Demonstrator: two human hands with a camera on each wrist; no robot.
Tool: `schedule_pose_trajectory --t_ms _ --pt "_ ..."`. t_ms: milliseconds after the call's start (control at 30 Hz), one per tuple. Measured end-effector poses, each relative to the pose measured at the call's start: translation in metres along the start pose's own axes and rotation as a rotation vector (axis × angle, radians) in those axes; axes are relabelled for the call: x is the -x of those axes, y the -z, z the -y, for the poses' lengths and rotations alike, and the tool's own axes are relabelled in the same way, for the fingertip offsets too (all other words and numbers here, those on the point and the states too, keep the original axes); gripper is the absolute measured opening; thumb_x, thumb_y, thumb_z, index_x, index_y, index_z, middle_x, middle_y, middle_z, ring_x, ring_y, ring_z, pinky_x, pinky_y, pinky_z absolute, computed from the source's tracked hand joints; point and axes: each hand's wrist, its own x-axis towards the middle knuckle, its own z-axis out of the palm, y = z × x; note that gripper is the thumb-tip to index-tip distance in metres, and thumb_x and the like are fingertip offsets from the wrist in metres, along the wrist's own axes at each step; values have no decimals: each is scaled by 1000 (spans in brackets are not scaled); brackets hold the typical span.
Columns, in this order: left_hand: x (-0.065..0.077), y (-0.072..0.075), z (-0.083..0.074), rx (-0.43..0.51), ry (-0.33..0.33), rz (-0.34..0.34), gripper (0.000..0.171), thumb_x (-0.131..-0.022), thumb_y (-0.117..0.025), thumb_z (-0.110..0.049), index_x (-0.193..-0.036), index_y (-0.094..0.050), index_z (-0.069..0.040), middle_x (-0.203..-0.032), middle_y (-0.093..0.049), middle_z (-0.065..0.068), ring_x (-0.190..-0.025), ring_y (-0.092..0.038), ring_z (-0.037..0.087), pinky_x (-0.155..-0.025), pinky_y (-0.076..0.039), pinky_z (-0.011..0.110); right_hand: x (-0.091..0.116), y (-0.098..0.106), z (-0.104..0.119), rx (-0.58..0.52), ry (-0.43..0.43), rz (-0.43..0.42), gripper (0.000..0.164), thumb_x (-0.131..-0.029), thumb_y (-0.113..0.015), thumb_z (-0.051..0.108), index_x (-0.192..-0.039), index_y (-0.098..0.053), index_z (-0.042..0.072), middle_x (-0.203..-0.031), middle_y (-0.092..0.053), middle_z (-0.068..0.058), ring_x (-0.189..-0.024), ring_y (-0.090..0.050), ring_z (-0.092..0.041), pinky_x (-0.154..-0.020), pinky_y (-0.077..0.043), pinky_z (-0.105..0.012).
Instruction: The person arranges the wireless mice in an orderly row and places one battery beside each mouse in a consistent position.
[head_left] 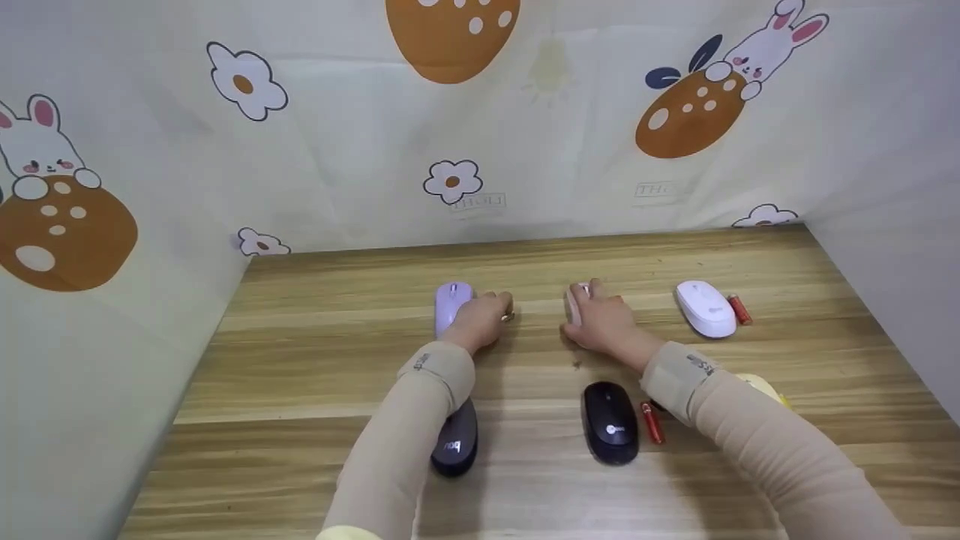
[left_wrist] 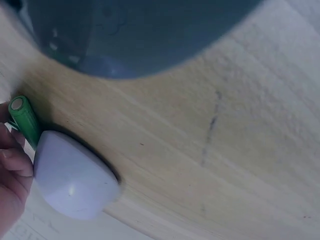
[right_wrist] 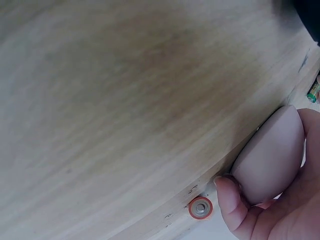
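My left hand (head_left: 481, 321) is beside a lavender computer mouse (head_left: 451, 304), its curled fingers pinching a green battery (left_wrist: 26, 120) that lies alongside the mouse. In the head view the hand hides most of that battery. My right hand (head_left: 600, 322) grips a pale pink computer mouse (right_wrist: 274, 156), thumb on one side and fingers on the other, with the mouse on the table. Close to the fingers of that hand lies an orange-red battery, its end (right_wrist: 200, 208) facing the right wrist camera.
Nearer on the wooden table (head_left: 300, 375) lie a dark mouse (head_left: 454, 442) under the left forearm and a black mouse (head_left: 611, 424) with a red battery (head_left: 652, 423). To the right are a white mouse (head_left: 706, 309), another red battery (head_left: 739, 309) and a partly covered yellow mouse (head_left: 761, 385). Printed cloth walls surround the table.
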Motion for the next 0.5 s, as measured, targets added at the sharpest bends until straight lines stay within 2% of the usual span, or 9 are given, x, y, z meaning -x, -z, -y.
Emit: schedule_pose_trajectory --t_ms 167,267,400,500 --pt "3 1 1 -1 -60 63 32 -77 -55 -14 -107 -46 -13 -97 -55 6 -86 -52 19 -73 -41 32 -1 0 0 -6 -5 7 68 -69 -50 44 -126 -30 13 -122 -31 -23 -79 -48 -45 -57 -42 -48" --pt "5 2 1 -25 -99 97 35 -78 -53 -16 -112 -46 -13 -100 -54 6 -89 -51 19 -76 -40 32 -1 -1 1 -5 -2 3 68 -69 -50 44 -125 -30 13 -121 -31 -24 -78 -48 -45 -59 -42 -48" --pt "7 4 0 -23 -113 106 31 -77 -53 -16 -108 -50 -12 -94 -55 5 -82 -51 18 -73 -40 31 -1 -1 1 -5 3 -5 67 -69 -50 44 -125 -30 12 -121 -31 -24 -76 -48 -46 -60 -42 -48" --pt "9 6 -1 19 -98 76 25 -76 -52 -15 -101 -52 -9 -88 -56 4 -75 -50 16 -69 -41 30 -1 -1 0 -3 6 -16 67 -69 -51 44 -124 -31 11 -121 -32 -24 -75 -48 -45 -62 -41 -48"
